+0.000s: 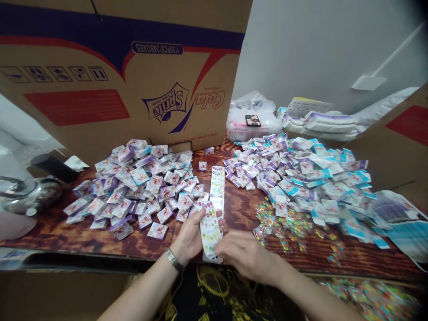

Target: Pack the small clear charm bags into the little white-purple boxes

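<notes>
Sticker strip [209, 226] was clamped under the left hand's [191, 232] thumb near piled boxes [139, 176]; the right hand [246, 256] curled at its lower edge, grip unclear.

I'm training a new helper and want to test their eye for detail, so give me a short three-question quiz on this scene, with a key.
1. Which wrist wears the watch?
A) right
B) left
C) both

2. True or false: the Sprite lettering on the big carton is upside down from this viewpoint.

3. Fill in the blank: the left hand holds a ____, with the thumb on its edge.

Key:
1. B
2. True
3. printed strip
</notes>
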The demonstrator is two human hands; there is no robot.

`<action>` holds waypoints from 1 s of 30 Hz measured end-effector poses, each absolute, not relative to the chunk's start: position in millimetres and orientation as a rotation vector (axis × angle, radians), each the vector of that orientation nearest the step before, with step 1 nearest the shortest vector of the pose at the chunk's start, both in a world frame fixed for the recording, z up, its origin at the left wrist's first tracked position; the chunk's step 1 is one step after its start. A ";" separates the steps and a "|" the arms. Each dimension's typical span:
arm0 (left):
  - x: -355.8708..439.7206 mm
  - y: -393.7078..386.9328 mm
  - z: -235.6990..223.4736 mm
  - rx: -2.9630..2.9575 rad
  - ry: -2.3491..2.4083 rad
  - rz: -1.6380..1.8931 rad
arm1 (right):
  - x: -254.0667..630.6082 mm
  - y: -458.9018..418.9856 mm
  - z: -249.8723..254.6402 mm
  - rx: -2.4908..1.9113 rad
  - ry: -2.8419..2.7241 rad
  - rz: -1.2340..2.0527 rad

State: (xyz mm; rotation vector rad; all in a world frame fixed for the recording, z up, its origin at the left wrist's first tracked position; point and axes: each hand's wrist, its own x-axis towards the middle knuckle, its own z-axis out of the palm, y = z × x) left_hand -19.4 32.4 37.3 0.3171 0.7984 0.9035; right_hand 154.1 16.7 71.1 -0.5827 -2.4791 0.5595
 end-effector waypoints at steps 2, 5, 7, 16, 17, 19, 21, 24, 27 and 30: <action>-20.2 33.5 37.8 0.396 0.892 0.908 | 152.8 11.0 76.1 -0.626 -2.450 0.631; -21.1 25.5 38.6 0.615 0.936 0.898 | 152.5 23.5 77.1 -0.918 -2.212 0.581; -23.3 18.6 40.1 0.844 0.905 0.877 | 151.5 37.8 74.1 -1.075 -2.104 0.503; -19.4 15.1 41.5 0.759 0.910 0.794 | 150.4 38.3 59.7 -0.851 -2.184 0.170; -17.7 15.9 40.6 0.636 0.878 0.842 | 151.0 33.0 58.1 -0.774 -2.259 0.122; -16.5 16.9 39.2 0.481 0.797 0.920 | 151.2 23.8 54.2 -0.708 -2.391 0.053; -18.3 17.2 39.0 0.427 0.688 0.924 | 150.6 18.2 49.9 -0.746 -2.455 -0.003; -21.2 17.0 39.8 0.424 0.605 0.880 | 149.6 17.1 46.0 -0.755 -2.488 -0.066; -19.4 16.0 40.3 0.471 0.727 0.966 | 148.2 20.1 47.5 -0.795 -2.457 0.060; -17.0 13.5 40.5 0.636 0.866 0.982 | 147.1 22.8 51.9 -0.917 -2.357 0.423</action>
